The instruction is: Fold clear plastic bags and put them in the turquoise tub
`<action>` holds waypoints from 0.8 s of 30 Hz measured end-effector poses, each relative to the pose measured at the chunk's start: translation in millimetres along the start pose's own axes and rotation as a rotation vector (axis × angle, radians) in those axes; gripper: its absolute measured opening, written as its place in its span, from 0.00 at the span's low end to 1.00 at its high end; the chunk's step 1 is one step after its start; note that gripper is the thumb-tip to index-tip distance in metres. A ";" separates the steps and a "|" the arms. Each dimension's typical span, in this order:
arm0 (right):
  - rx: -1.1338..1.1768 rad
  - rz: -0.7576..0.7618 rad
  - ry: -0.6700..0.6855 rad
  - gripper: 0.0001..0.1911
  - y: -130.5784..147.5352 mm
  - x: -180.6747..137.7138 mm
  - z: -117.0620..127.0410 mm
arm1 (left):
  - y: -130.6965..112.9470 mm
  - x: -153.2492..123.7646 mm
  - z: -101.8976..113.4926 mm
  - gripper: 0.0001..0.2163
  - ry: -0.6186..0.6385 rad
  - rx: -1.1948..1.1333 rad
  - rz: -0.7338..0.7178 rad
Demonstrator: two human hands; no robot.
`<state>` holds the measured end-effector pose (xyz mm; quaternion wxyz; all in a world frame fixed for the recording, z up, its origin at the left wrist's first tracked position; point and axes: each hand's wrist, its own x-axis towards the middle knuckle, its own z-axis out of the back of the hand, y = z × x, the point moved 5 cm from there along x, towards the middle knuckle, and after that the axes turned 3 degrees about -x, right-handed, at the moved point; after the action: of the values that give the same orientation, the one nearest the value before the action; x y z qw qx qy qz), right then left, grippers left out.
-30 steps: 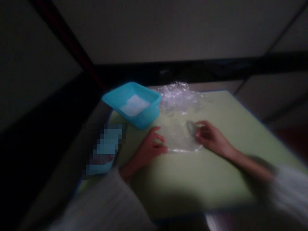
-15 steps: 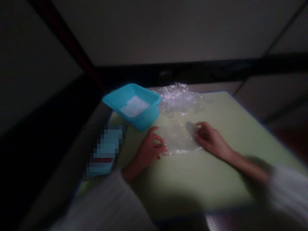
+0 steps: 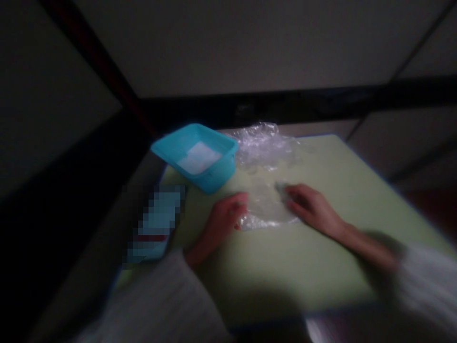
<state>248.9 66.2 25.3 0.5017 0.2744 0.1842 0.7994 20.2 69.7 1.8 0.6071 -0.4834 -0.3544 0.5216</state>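
Observation:
A clear plastic bag (image 3: 266, 202) lies flat on the table in front of me, its near edge catching the light. My left hand (image 3: 226, 214) is at its left side, fingers curled together on the edge of the film. At the opposite side my right hand (image 3: 310, 205) has thumb and fingers drawn together on the bag's right edge. Dim light and blur soften both sets of fingertips. Behind the bag is a crumpled heap of clear plastic (image 3: 266, 145). A turquoise basket (image 3: 216, 178) with white flat pieces (image 3: 200, 157) inside stands to its left.
The pale green table (image 3: 271, 271) has a blue edge. On its left side lies a pixelated, light blue flat object (image 3: 160, 214), close to my left sleeve. Beyond the far edge is a wall (image 3: 250, 47) with a dark band along it.
My left hand's fingers have closed from a loose, spread curl and moved slightly inward over the bag's left edge. My right hand has shifted only a little. Basket and crumpled plastic stay put.

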 end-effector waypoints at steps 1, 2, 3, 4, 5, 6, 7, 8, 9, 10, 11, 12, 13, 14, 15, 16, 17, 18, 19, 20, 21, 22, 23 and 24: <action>-0.017 0.037 -0.004 0.12 0.0 0.2 -0.6 | -1.3 0.6 -0.6 0.15 0.000 0.074 -0.029; -0.030 0.069 -0.008 0.11 -0.1 0.5 -1.3 | -3.1 1.0 -1.3 0.15 -0.005 0.140 -0.060; -0.043 0.093 -0.014 0.11 -0.4 0.7 -1.9 | -5.1 1.3 -2.0 0.15 -0.015 0.191 -0.091; -0.055 0.109 -0.021 0.11 -0.8 0.9 -2.4 | -6.9 1.5 -2.6 0.14 -0.028 0.222 -0.120; -0.068 0.119 -0.028 0.12 -1.3 1.0 -2.8 | -7.8 1.5 -3.2 0.14 -0.041 0.232 -0.137; -0.079 0.124 -0.036 0.12 -1.8 1.0 -3.0 | -8.4 1.3 -3.7 0.14 -0.056 0.241 -0.154; -0.088 0.126 -0.039 0.13 -2.3 0.9 -3.2 | -9.3 0.6 -4.4 0.14 -0.068 0.271 -0.185; -0.097 0.126 -0.038 0.13 -2.7 0.7 -3.6 | -10.6 -0.5 -5.3 0.14 -0.079 0.321 -0.228; -0.106 0.126 -0.037 0.13 -3.1 0.4 -3.8 | -12.2 -2.2 -6.3 0.15 -0.089 0.389 -0.280; -0.117 0.125 -0.035 0.14 -3.5 0.0 -4.1 | -13.9 -4.3 -7.8 0.15 -0.096 0.472 -0.334; -0.130 0.125 -0.031 0.14 -3.8 -0.4 -4.4 | -15.5 -6.6 -9.5 0.15 -0.100 0.562 -0.383; -0.149 0.126 -0.024 0.14 -4.0 -0.7 -4.9 | -16.5 -8.8 -11.2 0.15 -0.101 0.646 -0.418; -0.174 0.127 -0.016 0.15 -4.1 -1.1 -5.5 | -16.8 -10.6 -12.7 0.15 -0.100 0.715 -0.433; -0.204 0.128 -0.005 0.16 -4.3 -1.3 -6.3 | -16.8 -12.1 -14.0 0.15 -0.097 0.774 -0.436; -0.237 0.129 0.007 0.17 -4.5 -1.5 -7.2 | -16.5 -13.3 -15.3 0.16 -0.093 0.824 -0.434; -0.272 0.131 0.020 0.18 -4.7 -1.6 -8.2 | -16.2 -14.2 -16.5 0.16 -0.091 0.863 -0.429; -0.305 0.133 0.034 0.19 -5.0 -1.7 -9.2 | -15.8 -15.0 -17.5 0.17 -0.090 0.894 -0.424; -0.334 0.136 0.045 0.20 -5.4 -1.7 -10.2 | -15.4 -15.7 -18.3 0.18 -0.089 0.918 -0.422; -0.360 0.139 0.055 0.20 -5.8 -1.7 -11.1 | -15.2 -16.4 -19.1 0.18 -0.089 0.938 -0.423; -0.382 0.143 0.063 0.21 -6.4 -1.6 -12.0 | -14.9 -17.1 -19.6 0.19 -0.090 0.955 -0.426; -0.401 0.146 0.068 0.21 -6.9 -1.6 -12.6 | -14.7 -17.9 -19.8 0.19 -0.092 0.971 -0.429; -0.417 0.148 0.071 0.22 -7.4 -1.6 -13.0 | -14.4 -18.7 -19.8 0.19 -0.094 0.986 -0.430; -0.430 0.152 0.072 0.22 -7.5 -1.6 -13.0 | -14.1 -19.5 -19.6 0.19 -0.097 1.002 -0.427; -0.439 0.156 0.071 0.23 -7.2 -1.7 -12.7 | -13.9 -20.3 -19.0 0.19 -0.104 1.017 -0.419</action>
<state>246.6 67.5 10.8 0.4793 0.1439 0.0015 0.8658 37.8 45.9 11.3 0.8366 -0.0219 -0.1757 0.5184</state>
